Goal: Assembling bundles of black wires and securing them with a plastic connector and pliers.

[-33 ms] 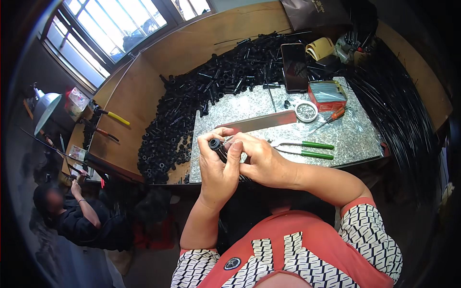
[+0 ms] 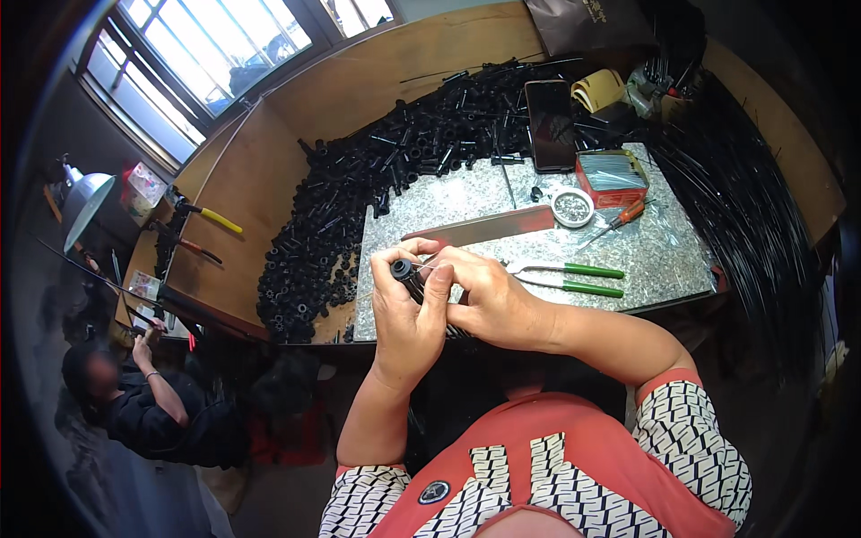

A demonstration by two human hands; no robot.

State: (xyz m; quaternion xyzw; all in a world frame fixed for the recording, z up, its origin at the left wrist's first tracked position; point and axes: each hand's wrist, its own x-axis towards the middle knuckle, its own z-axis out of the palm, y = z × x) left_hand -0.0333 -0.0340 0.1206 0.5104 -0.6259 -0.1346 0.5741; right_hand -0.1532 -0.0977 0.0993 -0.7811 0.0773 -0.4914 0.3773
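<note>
Above the near edge of the worktop, my left hand [image 2: 404, 305] is closed round a black tubular part [image 2: 404, 270], its ringed open end facing up. My right hand [image 2: 489, 300] meets it from the right, fingers pinched on a thin pale wire [image 2: 425, 265] beside the tube's top. The tube's lower length is mostly hidden by my fingers. Just beyond my hands, a flat metal bar [image 2: 493, 228] lies on the speckled stone slab [image 2: 430, 199]. Pliers with green handles [image 2: 592, 278] rest to the right of my right hand.
A heap of black tubular parts [image 2: 359, 170] spreads behind and left. On the right lie long black rods [image 2: 744, 197]. A phone [image 2: 549, 125], red box [image 2: 613, 179], white dish [image 2: 571, 208] and screwdriver [image 2: 628, 215] sit farther back. Another person [image 2: 152, 394] works at far left.
</note>
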